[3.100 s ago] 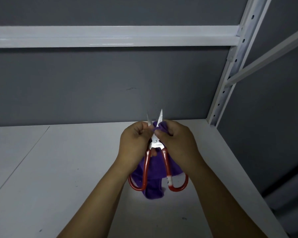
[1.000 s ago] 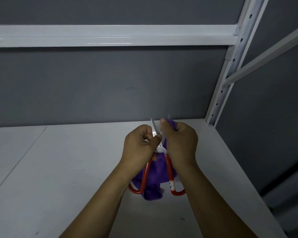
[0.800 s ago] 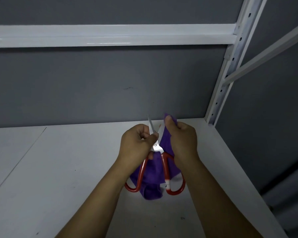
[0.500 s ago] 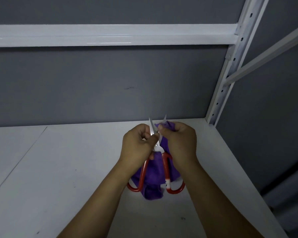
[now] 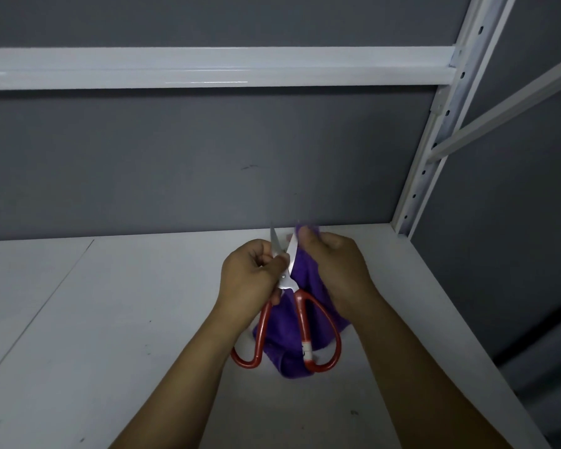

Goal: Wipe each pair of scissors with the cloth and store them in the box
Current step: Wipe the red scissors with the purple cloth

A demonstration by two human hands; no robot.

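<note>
Red-handled scissors (image 5: 300,322) are held above the white shelf, blades spread open and pointing away from me. My left hand (image 5: 248,278) grips them near the pivot, fingers curled round the left blade. My right hand (image 5: 336,265) pinches a purple cloth (image 5: 300,270) against the tip of the right blade. The rest of the cloth hangs down behind the handles. No box is in view.
The white shelf board (image 5: 110,319) spreads under my hands, with a grey back wall behind. A white crossbeam (image 5: 208,68) runs overhead. A perforated upright post (image 5: 434,124) stands at the back right, where the shelf ends.
My right hand has slid the cloth up and down the right blade and now sits at its tip. The left hand keeps its grip on the scissors.
</note>
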